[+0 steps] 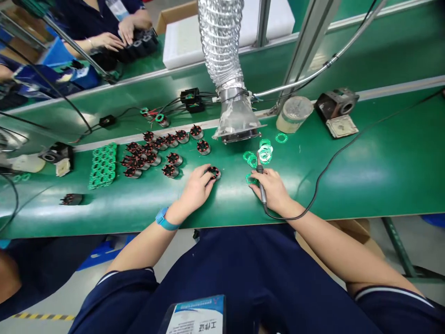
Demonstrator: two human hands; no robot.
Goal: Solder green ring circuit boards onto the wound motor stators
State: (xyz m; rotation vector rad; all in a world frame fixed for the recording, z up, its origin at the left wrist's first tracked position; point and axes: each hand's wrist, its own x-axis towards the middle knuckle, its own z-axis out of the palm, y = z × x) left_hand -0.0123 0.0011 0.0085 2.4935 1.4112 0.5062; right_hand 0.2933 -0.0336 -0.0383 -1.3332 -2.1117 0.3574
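My left hand, a blue band at its wrist, is closed on a motor stator with dark top and copper windings, low over the green bench. My right hand grips a soldering iron, its tip pointing away from me and its cord trailing right. At the fingertips of that hand is a green ring-shaped circuit board; whether it is pinched or lies on the bench I cannot tell. Just beyond lies a loose pile of similar green rings. More stators stand in a group left of my left hand.
A flexible metal duct with a hood hangs over the bench's back. Behind are a round tub and a soldering iron stand. A green board panel lies left. Across the divider, a co-worker's hands touch black parts.
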